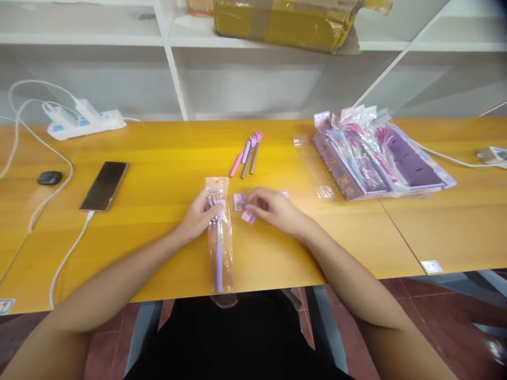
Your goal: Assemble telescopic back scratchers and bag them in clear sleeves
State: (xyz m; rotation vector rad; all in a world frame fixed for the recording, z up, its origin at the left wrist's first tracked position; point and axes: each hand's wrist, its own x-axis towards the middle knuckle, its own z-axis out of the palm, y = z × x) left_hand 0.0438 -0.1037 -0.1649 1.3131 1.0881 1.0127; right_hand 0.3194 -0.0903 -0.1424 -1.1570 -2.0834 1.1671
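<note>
Bright, even indoor light, soft pale glare across the tabletop (158, 158), slight blur, wide-angle bowing, dark upper-right corner.

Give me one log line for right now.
left hand: on bagged back scratcher | right hand: at small cards | beyond: loose handles, rods | right: purple box, phone left

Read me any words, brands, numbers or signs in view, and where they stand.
No text is readable for certain.
Cards by the right hand: too small.
Clear bag under the left hand: too blurred.
Table stickers: too blurred.
Purple box and its packets: too small.
</note>
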